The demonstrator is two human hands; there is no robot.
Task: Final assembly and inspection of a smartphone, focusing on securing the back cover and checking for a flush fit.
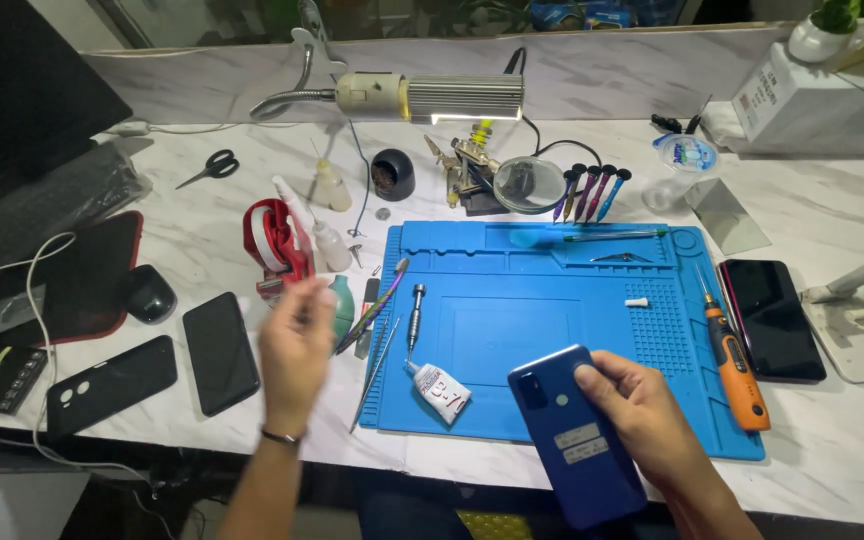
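Now the right hand (642, 400) has its fingers clamped on the blue phone (574, 435), back up, over the blue repair mat (552, 310). Left hand (295, 345) hovers blurred and loose, holding nothing, tweezers (377, 305) just beyond its fingertips. Best keep that phone steady.

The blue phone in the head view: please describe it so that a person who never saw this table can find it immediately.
Find the blue work mat in the middle of the white table. At its near edge the right hand holds the blue phone, back side up. Unlike the black phones lying flat nearby, it is blue, hand-held and carries two pale stickers.
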